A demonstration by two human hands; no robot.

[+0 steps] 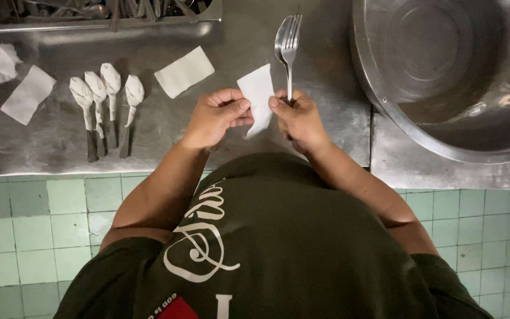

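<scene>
My left hand (216,115) pinches the lower left edge of a white paper napkin (257,91) held above a steel counter (219,53). My right hand (298,118) grips the handles of a spoon and fork pair (287,44), tines and bowl pointing away from me, and its thumb also touches the napkin's right edge. The napkin hangs between both hands, just left of the cutlery.
Several napkin-wrapped utensils (104,100) lie in a row on the left. A flat napkin (184,71) lies behind my left hand, another (28,94) and a crumpled one (4,62) at far left. A big steel basin (455,71) fills the right. A cutlery tray (107,15) sits at the back.
</scene>
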